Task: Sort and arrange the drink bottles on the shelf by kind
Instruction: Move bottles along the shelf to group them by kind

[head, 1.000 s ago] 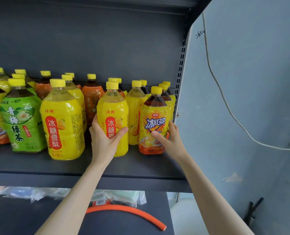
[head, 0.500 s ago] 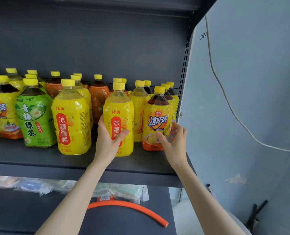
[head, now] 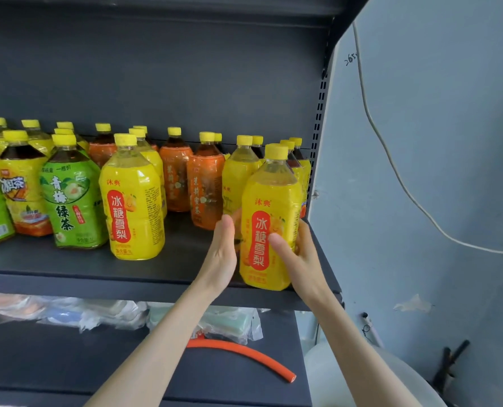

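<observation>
A yellow pear drink bottle (head: pixel 269 201) with a red label stands at the right front corner of the dark shelf (head: pixel 68 265). My right hand (head: pixel 300 254) grips it, thumb across the front and fingers round its right side. With straight fingers, my left hand (head: pixel 221 254) lies against the bottle's left side. Another pear drink bottle (head: pixel 131 201) stands further left, beside a green tea bottle (head: pixel 69 195) and an iced black tea bottle (head: pixel 18 186). Orange jasmine tea bottles (head: pixel 204 189) stand behind my left hand.
Several more yellow-capped bottles fill the back rows. The shelf's perforated upright (head: pixel 320 113) and a blue wall with a hanging cable (head: pixel 391 160) close off the right side. On the lower shelf lie plastic bags (head: pixel 97 312) and an orange hose (head: pixel 244 353).
The pear drink bottle went from my left hand's grip in the middle to the right front corner, now in my right hand. The iced black tea bottle there is gone from the front.
</observation>
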### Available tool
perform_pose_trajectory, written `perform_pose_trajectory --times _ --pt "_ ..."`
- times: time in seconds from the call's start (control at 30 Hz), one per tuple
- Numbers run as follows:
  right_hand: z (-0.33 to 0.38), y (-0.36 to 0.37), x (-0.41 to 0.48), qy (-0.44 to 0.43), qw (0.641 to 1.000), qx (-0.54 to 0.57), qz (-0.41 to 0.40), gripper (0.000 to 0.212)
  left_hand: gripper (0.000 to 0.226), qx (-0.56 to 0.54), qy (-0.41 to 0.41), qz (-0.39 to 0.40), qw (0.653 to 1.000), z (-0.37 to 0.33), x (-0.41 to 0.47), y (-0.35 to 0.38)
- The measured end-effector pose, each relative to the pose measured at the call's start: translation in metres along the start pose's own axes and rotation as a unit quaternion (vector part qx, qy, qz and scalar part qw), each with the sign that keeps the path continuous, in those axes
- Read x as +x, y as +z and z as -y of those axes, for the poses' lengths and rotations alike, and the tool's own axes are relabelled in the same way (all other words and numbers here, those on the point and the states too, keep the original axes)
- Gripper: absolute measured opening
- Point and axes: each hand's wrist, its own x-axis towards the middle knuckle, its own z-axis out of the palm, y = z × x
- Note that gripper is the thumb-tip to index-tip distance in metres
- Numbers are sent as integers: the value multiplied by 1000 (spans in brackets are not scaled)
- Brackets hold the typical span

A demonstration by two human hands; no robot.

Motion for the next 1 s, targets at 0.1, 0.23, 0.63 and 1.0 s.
perform_pose_trajectory --times 0.1,0.23,0.63,1.0 --pt "1 -12 0 16 1000 -4 -26 72 73 34 -17 -85 996 4 25 -13" --pt "1 -22 5 18 998 -1 -63 68 52 86 -7 -107 991 14 65 -25" --pt "-3 -27 11 26 996 -18 -87 46 70 253 33 -297 920 27 122 -7" --pt "-5 -28 11 23 995 -21 -93 49 66 336 122 -261 896 12 140 -19"
